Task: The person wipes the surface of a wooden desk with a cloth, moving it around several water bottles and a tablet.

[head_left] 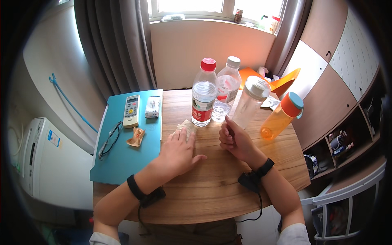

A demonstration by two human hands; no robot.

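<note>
On the wooden table point(196, 200), the left hand point(178, 152) lies palm down and spread nearly flat, its 4 fingers stretched forward and its thumb held out to the right. The fingertips rest on a crumpled pale cloth point(187, 124), pressing it from above rather than gripping it. This cloth sits near the middle of the table, just left of the base of an upright red-capped bottle point(203, 102).

The right hand point(236, 139) is turned on its edge, its fingers bent in toward the palm and its thumb side uppermost. How tightly those fingers close, and whether they have hold of anything, I cannot tell. It is nearest to a clear bottle with a white lid point(247, 106), which stands behind it; a white-capped bottle point(228, 83) is also close by. An orange bottle point(277, 120) leans farther right.

The 2 forearms rise from the lower corners and slant inward, white sleeves point(295, 234) pushed back. Each wrist wears a black band point(134, 187) with a small dark box attached.

Left of the left hand, a blue folder point(130, 165) carries a remote control point(132, 111), a small packet point(152, 107), glasses point(115, 128) and crumpled brown paper point(136, 137).
</note>
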